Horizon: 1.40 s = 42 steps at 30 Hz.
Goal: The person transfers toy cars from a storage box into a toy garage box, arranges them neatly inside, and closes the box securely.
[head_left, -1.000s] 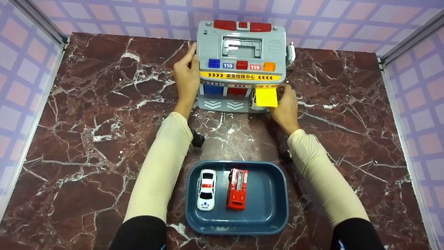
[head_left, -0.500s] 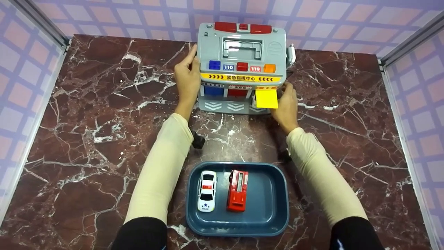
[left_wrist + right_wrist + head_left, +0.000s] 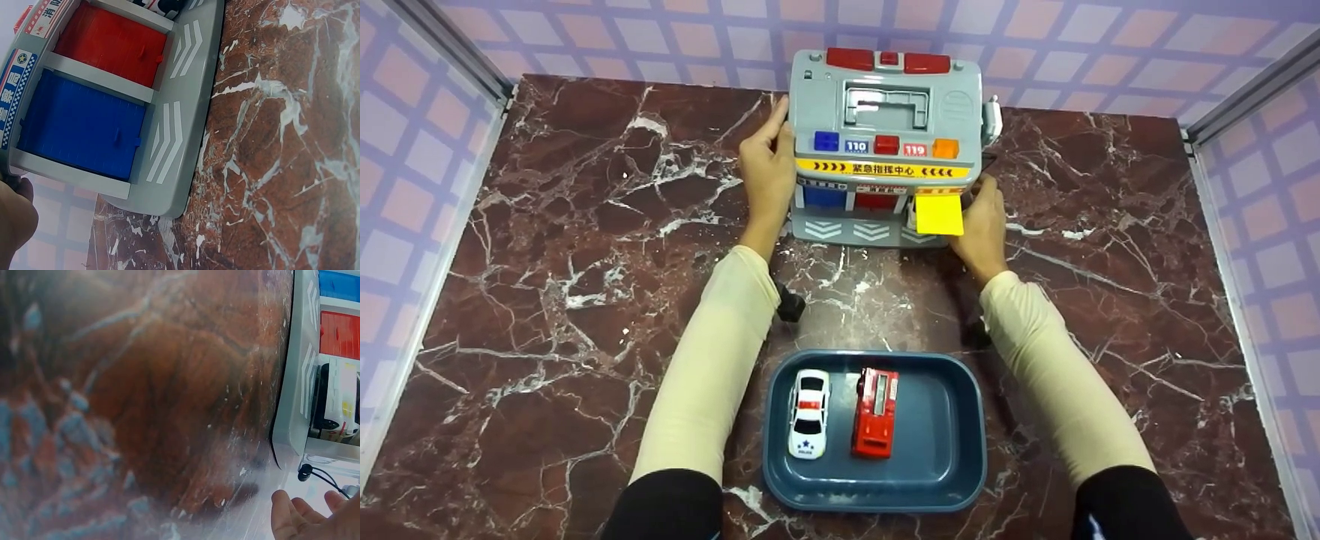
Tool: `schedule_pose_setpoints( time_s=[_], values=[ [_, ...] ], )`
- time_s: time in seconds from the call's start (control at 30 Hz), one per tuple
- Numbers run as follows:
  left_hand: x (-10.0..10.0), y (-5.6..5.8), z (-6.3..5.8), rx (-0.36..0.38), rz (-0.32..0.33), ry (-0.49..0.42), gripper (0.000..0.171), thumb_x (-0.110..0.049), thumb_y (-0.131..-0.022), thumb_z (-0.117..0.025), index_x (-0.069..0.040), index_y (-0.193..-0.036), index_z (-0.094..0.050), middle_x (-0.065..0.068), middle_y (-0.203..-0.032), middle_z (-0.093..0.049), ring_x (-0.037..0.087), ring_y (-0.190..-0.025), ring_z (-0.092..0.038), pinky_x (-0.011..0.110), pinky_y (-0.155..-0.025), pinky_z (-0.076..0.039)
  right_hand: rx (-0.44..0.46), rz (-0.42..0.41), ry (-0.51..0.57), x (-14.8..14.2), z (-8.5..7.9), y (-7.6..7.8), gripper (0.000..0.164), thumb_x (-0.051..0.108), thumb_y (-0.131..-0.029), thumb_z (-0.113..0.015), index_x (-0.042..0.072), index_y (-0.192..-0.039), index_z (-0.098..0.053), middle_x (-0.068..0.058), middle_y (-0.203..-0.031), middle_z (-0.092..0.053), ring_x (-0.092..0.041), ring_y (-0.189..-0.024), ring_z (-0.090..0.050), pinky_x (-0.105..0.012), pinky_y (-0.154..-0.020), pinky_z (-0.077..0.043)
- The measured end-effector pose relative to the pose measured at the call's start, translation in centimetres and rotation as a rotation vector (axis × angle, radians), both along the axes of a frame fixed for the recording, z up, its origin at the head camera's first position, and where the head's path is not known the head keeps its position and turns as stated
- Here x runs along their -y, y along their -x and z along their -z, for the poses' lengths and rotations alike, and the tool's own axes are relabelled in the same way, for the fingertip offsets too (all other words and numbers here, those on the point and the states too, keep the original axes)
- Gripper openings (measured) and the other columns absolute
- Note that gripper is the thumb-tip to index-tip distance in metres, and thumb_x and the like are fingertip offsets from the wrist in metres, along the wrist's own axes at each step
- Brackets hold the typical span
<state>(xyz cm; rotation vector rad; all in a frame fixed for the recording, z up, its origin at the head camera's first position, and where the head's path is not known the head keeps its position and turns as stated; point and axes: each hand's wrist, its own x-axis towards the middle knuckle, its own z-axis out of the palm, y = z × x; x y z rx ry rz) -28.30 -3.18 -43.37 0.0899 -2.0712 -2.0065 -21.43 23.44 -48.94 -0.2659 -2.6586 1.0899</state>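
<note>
A grey toy rescue station (image 3: 810,105) with red roof lights stands at the back. My left hand (image 3: 767,161) lies along its left side with fingers extended; part of that hand (image 3: 16,219) shows in the left wrist view. Over the right bay, the yellow door (image 3: 940,215) is raised. Beneath it sits a white toy vehicle (image 3: 339,396) with black wheels. The blue door (image 3: 81,121) and red door (image 3: 112,45) are down. My right hand (image 3: 984,225) is by the station's right side, its fingers (image 3: 281,517) loosely bent near a black cord (image 3: 323,473).
A dark blue tray (image 3: 971,435) in front holds a white toy police car (image 3: 808,414) and a red toy fire truck (image 3: 875,414). Patterned walls (image 3: 690,41) enclose the marbled tabletop (image 3: 570,247) at the back and sides.
My right hand has shifted slightly up along the station's right side. The view has moved a little. The left hand stays against the station, and the yellow door remains raised.
</note>
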Motion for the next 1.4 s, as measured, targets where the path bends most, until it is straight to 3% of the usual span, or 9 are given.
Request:
schedule_pose_setpoints(
  time_s=[0.2,0.8,1.03,1.4],
  values=[
    [0.0,-0.8,-0.9,-0.017,-0.004,0.014,0.035,0.005,-0.099,-0.053,0.003,-0.134,-0.056,0.013,-0.143,-0.053,0.017,-0.14,-0.046,0.01,-0.11,-0.034,-0.002,-0.002,-0.004,-0.1,0.1,0.3,0.069,0.028,-0.088,-0.068,-0.01,-0.139,-0.04,-0.032,-0.124,-0.053,-0.044,-0.12,-0.051,-0.054,-0.107,-0.041],
    [0.0,-0.6,-0.8,-0.017,0.002,-0.014,0.035,0.006,-0.1,-0.052,0.005,-0.135,-0.055,0.014,-0.144,-0.052,0.019,-0.141,-0.045,0.011,-0.109,-0.036,0.036,0.042,-0.028,0.1,-0.1,0.8,0.067,0.027,-0.086,-0.067,-0.011,-0.136,-0.043,-0.036,-0.119,-0.055,-0.048,-0.116,-0.052,-0.056,-0.103,-0.041],
    [0.1,-0.6,-0.7,-0.01,-0.002,-0.002,0.035,0.004,-0.1,-0.053,0.003,-0.135,-0.056,0.013,-0.144,-0.052,0.016,-0.141,-0.045,0.009,-0.11,-0.034,0.047,0.06,-0.03,0.2,0.2,1.2,0.06,0.026,-0.087,-0.066,-0.011,-0.13,-0.046,-0.036,-0.115,-0.055,-0.049,-0.113,-0.052,-0.058,-0.1,-0.041],
    [0.0,-1.1,-1.1,-0.031,0.009,-0.001,0.035,0.006,-0.1,-0.052,0.006,-0.135,-0.054,0.015,-0.144,-0.052,0.022,-0.141,-0.045,0.011,-0.11,-0.034,0.036,0.085,-0.03,0.3,0.0,1.4,0.052,0.023,-0.091,-0.062,-0.012,-0.127,-0.048,-0.035,-0.113,-0.056,-0.049,-0.11,-0.053,-0.058,-0.099,-0.041]
  ],
)
